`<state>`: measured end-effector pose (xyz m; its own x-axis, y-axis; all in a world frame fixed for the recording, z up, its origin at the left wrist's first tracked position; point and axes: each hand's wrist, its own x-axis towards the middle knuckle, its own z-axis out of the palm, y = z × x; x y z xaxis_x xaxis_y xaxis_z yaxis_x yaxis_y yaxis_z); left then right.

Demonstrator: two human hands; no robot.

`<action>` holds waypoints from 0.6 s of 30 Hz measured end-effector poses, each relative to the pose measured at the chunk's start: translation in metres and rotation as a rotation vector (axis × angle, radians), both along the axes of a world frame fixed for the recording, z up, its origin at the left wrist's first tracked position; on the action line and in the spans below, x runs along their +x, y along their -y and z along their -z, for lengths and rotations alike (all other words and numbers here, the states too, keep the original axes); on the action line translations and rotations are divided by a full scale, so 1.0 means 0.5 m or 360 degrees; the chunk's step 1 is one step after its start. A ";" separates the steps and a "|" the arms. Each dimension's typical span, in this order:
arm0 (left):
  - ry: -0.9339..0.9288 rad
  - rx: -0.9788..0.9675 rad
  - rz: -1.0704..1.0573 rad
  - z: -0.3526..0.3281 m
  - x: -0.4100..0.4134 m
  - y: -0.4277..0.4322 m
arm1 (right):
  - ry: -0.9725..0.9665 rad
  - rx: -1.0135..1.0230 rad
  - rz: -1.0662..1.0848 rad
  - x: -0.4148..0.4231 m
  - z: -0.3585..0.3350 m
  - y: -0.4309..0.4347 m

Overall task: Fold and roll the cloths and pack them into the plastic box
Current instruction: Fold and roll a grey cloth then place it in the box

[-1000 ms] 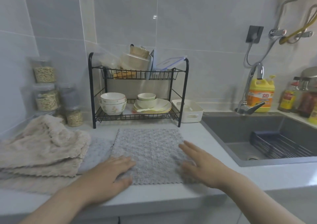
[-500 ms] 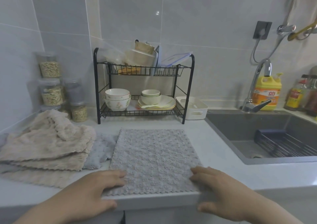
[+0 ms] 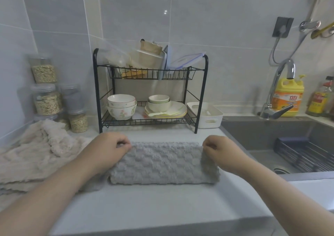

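Fingers (image 3: 123,144) of left hand (image 3: 108,151) and right hand (image 3: 219,151): curled, pinching far corners of grey cloth (image 3: 162,165). Doubled over on surface (image 3: 162,205), before dish rack (image 3: 150,91). Step: folding, judged nearly done. Next: probably rolling from one end, tight and even. Beige cloths (image 3: 36,156) stacked left; white plastic box (image 3: 207,116) beside rack, well apart.
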<state>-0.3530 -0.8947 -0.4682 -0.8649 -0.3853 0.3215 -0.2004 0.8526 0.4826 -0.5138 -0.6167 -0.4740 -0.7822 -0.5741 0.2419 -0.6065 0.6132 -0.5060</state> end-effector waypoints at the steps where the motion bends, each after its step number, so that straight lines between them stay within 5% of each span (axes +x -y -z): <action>1: 0.0058 -0.0018 -0.0011 0.003 -0.026 0.011 | -0.0004 0.0026 0.0019 -0.022 0.003 0.017; 7: 0.0350 -0.0109 -0.0053 0.059 -0.156 0.081 | -0.0032 0.0244 0.0083 -0.134 0.052 0.103; 18: 0.0434 -0.0336 -0.0182 0.096 -0.221 0.105 | -0.0326 0.0580 0.0106 -0.204 0.098 0.147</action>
